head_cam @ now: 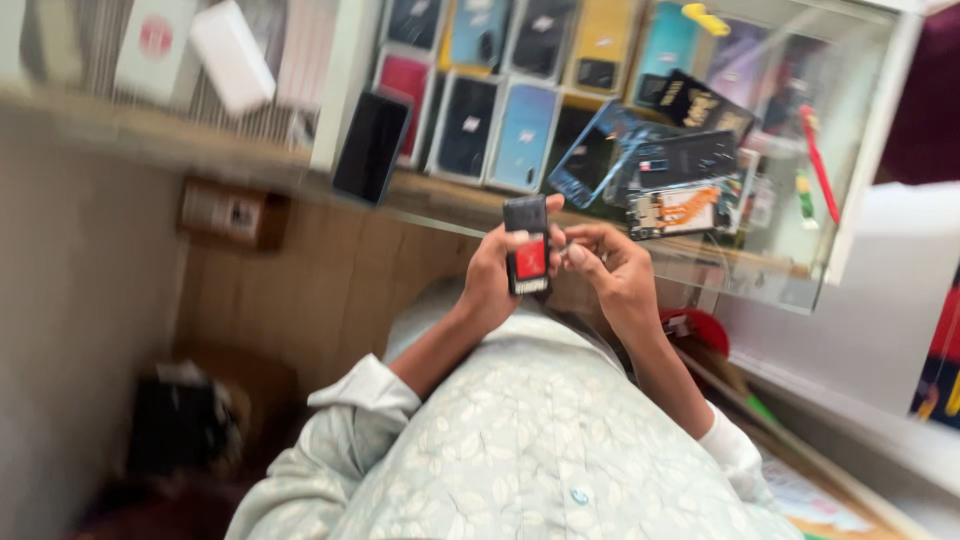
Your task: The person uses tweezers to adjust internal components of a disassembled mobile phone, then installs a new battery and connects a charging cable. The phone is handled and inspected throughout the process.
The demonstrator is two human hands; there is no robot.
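Observation:
My left hand grips a small black phone with its back off, a red battery showing in the lower half. It is held upright in front of my chest. My right hand is beside it on the right, fingertips pinched together and touching the phone's right edge. Whether the right fingers hold some small part is too blurred to tell. Both forearms come out of pale floral sleeves.
A glass display counter full of phone boxes and phone parts stands ahead. A dark phone leans at its left edge. A wooden wall panel with a socket box is on the left; a dark bag lies lower left.

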